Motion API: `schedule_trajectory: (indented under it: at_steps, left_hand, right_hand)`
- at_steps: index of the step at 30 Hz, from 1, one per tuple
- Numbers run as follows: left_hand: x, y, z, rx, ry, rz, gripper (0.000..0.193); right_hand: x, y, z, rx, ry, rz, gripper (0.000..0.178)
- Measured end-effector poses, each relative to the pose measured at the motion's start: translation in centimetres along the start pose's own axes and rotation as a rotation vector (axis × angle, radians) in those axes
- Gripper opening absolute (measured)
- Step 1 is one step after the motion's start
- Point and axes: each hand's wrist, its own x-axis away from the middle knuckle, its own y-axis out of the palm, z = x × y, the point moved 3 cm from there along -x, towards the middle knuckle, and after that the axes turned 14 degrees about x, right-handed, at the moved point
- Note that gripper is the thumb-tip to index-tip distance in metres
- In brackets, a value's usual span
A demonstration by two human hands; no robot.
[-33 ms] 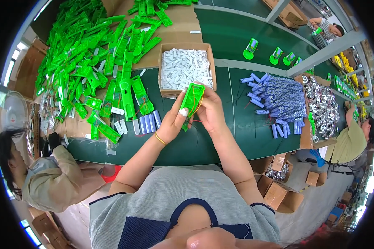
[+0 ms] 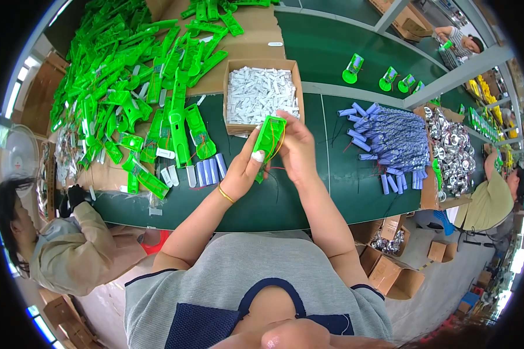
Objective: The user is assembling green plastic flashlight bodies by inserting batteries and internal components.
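Above the table's near side, a green plastic housing (image 2: 268, 136) is tilted upright, its hollow side toward me. Thin yellow, red and black wires trail from its right side and lower end. My left hand (image 2: 241, 173) is closed around its lower left, the white-covered thumb tip pressed on the front. Bent fingers of my right hand (image 2: 297, 146) are closed at the housing's upper right edge, beside the wires; their tips are partly hidden. Just beyond stands a carton (image 2: 253, 129) of small white plastic pieces (image 2: 261, 93).
Green housings (image 2: 116, 64) are heaped at the left. Several blue cylindrical cells (image 2: 211, 170) lie left of my hands, and a larger pile of cells (image 2: 393, 136) lies right. Beyond it sit shiny metal parts (image 2: 451, 151). A co-worker's gloved hand (image 2: 75, 196) is at the left table edge.
My right hand has shifted slightly up and away from the wires, its fingers now nearer the housing's top edge. My left hand keeps its grip.
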Motion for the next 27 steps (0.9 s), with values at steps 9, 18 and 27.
schedule_trajectory:
  at_steps: [9,18,27]
  left_hand:
    - [0.9,-1.9,0.3,-0.159,0.171,0.135,0.067]
    - [2.2,-2.8,0.3,0.298,0.009,0.209,0.048]
    - [3.6,-4.5,1.4,0.272,0.002,0.291,0.042]
  right_hand:
    - [2.6,3.0,0.0,0.747,-0.223,0.050,0.051]
    - [5.4,5.1,2.5,1.232,-0.795,0.023,0.047]
    - [5.3,6.0,2.1,1.011,-0.641,-0.182,0.038]
